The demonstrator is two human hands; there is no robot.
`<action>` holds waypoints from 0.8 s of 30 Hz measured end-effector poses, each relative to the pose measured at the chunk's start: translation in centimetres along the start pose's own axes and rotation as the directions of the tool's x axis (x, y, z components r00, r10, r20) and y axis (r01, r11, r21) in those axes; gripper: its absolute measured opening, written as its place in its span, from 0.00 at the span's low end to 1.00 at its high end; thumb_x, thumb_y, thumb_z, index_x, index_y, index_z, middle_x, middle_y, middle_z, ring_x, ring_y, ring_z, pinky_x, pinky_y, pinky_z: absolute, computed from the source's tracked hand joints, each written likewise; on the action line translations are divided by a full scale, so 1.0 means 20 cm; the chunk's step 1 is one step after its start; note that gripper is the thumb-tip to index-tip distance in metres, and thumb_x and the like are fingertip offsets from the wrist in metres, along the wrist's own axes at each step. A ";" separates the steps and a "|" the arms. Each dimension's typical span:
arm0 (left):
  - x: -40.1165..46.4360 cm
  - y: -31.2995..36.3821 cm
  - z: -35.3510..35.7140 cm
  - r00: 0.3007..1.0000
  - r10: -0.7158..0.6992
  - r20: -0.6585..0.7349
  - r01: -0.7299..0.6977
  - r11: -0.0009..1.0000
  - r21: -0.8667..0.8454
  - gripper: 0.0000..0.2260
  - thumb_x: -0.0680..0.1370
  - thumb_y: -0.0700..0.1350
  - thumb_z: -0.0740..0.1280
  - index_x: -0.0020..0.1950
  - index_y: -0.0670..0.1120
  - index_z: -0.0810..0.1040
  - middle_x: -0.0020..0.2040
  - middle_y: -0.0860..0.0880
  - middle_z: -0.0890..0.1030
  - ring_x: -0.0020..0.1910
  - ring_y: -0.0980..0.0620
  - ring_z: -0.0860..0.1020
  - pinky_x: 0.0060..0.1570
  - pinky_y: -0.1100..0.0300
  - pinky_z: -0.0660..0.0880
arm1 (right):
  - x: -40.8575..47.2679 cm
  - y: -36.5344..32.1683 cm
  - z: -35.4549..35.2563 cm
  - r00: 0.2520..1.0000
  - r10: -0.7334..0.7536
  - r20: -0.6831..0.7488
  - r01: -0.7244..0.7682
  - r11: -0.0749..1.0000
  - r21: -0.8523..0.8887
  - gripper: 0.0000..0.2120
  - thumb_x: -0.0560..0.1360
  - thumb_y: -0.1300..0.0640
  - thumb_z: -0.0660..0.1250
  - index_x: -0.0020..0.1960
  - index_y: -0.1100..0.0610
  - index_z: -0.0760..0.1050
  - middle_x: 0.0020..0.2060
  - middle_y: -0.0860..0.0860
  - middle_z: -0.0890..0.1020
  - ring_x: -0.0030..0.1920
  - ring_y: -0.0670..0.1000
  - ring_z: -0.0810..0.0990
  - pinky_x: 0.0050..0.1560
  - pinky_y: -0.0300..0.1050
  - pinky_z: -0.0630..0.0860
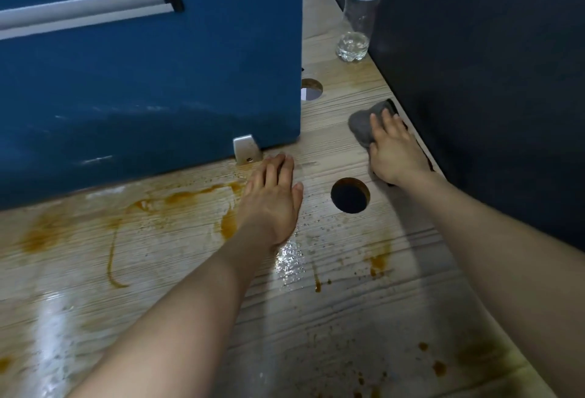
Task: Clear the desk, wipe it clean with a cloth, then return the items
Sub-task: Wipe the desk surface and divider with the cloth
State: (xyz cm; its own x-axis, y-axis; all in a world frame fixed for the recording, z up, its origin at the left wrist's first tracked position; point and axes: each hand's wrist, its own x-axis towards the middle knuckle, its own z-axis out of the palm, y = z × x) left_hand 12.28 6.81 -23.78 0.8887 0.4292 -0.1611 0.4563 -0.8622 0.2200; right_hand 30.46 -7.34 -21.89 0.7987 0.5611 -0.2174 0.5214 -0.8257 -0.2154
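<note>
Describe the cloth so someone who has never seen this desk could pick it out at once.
Start at the dark partition along the desk's right edge. Against its base, beyond the nearer round hole, the right hand presses a crumpled grey cloth. It is the only soft grey thing on the stained wood.

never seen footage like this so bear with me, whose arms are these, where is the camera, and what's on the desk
There is no machine here: the arms belong to a person, and the single picture comes from a camera worn on their head, looking forward and down. The right hand presses a grey cloth flat on the wooden desk, close to the dark panel on the right. The left hand rests flat on the desk, holding nothing, just in front of a blue partition. The desk shows orange-brown stains, wet patches and two round cable holes. A clear plastic bottle stands at the back.
</note>
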 end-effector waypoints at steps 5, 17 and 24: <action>-0.04 0.01 -0.04 1.000 -0.006 0.006 0.006 0.998 -0.056 0.25 0.83 0.54 0.47 0.77 0.47 0.47 0.77 0.49 0.50 0.75 0.47 0.48 0.74 0.53 0.45 | -0.17 -0.25 0.07 0.981 -0.190 0.042 0.193 0.979 -0.065 0.28 0.82 0.55 0.51 0.78 0.54 0.42 0.77 0.54 0.42 0.77 0.53 0.42 0.74 0.51 0.44; -0.47 0.00 0.03 0.991 -0.125 0.057 0.128 0.990 -0.056 0.26 0.82 0.55 0.44 0.77 0.48 0.42 0.77 0.50 0.46 0.75 0.46 0.47 0.74 0.52 0.43 | -0.54 -0.36 0.14 0.889 -0.426 0.171 0.451 0.880 -0.152 0.29 0.82 0.56 0.50 0.78 0.53 0.40 0.77 0.50 0.40 0.77 0.49 0.42 0.75 0.47 0.45; -0.47 -0.02 0.05 0.991 -0.112 0.070 0.116 0.992 -0.049 0.26 0.82 0.56 0.43 0.77 0.49 0.39 0.77 0.52 0.42 0.76 0.48 0.43 0.74 0.52 0.41 | -0.25 -0.47 0.15 0.947 -0.281 0.158 0.303 0.942 -0.141 0.26 0.83 0.53 0.46 0.78 0.56 0.40 0.77 0.54 0.40 0.77 0.53 0.41 0.76 0.48 0.45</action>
State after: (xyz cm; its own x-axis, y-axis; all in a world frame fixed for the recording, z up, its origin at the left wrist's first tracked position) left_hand 3.72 2.89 -23.27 0.8265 0.5035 -0.2517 0.5578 -0.7926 0.2463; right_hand 20.65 -2.28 -21.68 0.5622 0.7725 -0.2954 0.7760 -0.6162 -0.1344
